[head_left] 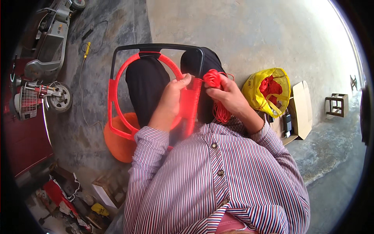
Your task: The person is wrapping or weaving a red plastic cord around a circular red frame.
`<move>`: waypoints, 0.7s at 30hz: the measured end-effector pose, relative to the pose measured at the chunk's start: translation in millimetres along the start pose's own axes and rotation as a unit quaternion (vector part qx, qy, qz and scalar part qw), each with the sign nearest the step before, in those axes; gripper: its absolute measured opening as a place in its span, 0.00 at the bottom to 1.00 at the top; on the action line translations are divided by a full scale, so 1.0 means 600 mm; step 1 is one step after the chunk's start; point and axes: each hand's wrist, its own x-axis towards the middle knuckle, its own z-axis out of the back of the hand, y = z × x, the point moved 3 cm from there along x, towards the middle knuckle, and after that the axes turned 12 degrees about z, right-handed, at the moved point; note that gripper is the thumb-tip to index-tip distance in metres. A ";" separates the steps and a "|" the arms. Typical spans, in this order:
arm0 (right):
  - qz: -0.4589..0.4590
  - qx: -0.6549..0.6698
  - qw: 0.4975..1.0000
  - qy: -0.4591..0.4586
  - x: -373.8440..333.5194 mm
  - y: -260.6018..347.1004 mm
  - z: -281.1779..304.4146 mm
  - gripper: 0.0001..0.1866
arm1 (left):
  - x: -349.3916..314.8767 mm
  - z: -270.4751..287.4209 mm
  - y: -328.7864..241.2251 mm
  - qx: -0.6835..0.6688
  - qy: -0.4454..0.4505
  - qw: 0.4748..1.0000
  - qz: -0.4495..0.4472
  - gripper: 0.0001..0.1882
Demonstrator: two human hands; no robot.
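Observation:
A rectangular frame [177,47] rests across my knees, its far part bare and black, its sides wrapped in red cord. Inside it sits a red-wrapped ring [124,72]. My left hand [171,97] is closed on the frame's right part, thumb on top of the red-covered section beside the ring. Just right of that edge, my right hand [230,95] pinches a bunched hank of red cord [212,78]. More loops of the cord hang below the right hand, over my lap. Part of the frame's near edge is hidden behind my left forearm.
A yellow bag [253,91] of red cord stands to my right, against an opened cardboard box [303,109]. Farther right is a small wooden stool [337,105]. An orange round object [117,146] is at my left, a scooter [48,50] and yellow-handled corded tool [87,50] beyond.

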 end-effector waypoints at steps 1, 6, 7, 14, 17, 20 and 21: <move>0.009 0.021 1.000 -0.006 -0.012 0.006 0.014 0.11 | 0.002 0.005 -0.001 0.017 -0.002 1.000 0.017 0.12; 0.140 -0.215 0.957 0.133 -0.028 0.009 0.048 0.13 | 0.000 -0.020 -0.012 0.093 0.017 0.993 0.066 0.14; 0.120 -0.309 0.934 0.131 -0.022 0.020 0.041 0.14 | 0.001 -0.018 -0.014 0.091 0.026 0.993 0.070 0.14; 0.200 -0.092 0.970 -0.102 0.068 0.013 0.019 0.20 | -0.008 -0.036 -0.011 0.094 0.024 0.993 0.072 0.12; 0.113 0.059 0.991 -0.028 0.084 0.026 0.010 0.18 | -0.005 -0.037 -0.010 0.073 0.033 0.995 0.067 0.11; 0.114 0.045 0.992 -0.037 0.105 0.018 -0.004 0.16 | -0.007 -0.051 -0.010 0.060 0.022 0.996 0.063 0.11; 0.036 0.066 0.997 -0.030 0.111 0.009 0.002 0.13 | -0.008 -0.056 -0.011 0.061 0.012 0.996 0.061 0.11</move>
